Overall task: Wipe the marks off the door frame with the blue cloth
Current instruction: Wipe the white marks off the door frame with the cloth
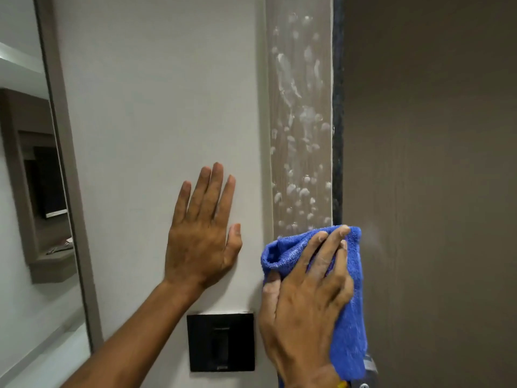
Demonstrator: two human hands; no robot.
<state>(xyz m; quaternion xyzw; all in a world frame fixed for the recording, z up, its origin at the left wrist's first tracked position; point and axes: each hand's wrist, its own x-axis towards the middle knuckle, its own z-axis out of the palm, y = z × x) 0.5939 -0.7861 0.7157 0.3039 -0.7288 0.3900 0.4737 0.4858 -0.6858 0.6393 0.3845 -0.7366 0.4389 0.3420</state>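
Right hand presses blue cloth on smudged door frame; pale wall beside.

A bright blue cloth with a fine woven texture lies against a grey-brown, wood-grained door frame dappled with whitish smudges and streaks. A dark, near-black strip edges the frame on the right, beside a brown door. The wall to the left is pale grey, with a black square switch plate.
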